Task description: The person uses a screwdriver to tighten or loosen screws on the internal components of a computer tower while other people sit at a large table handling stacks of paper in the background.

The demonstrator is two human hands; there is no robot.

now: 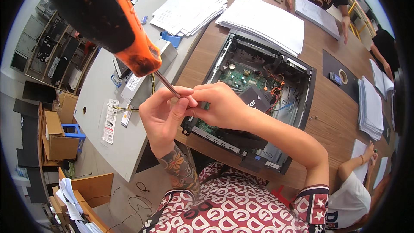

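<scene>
A screwdriver (125,26) with an orange and black handle rises toward the upper left, large and close to the camera. Its thin metal shaft runs down into the closed fingers of my left hand (161,118). My right hand (217,103) meets it there, thumb and fingertips pinched around the shaft's lower end; whatever they grip is hidden. Below and beyond my hands lies an opened desktop computer case (299,103). Inside are a green circuit board (233,77), a black cover (254,99) and bundled coloured wires (278,88).
Paper stacks (263,21) lie behind the case. On the grey table (97,108) are a metal box (140,88) with wires and a blister pack (111,123). Small screws (315,117) sit right of the case. Other people work at the far and right sides.
</scene>
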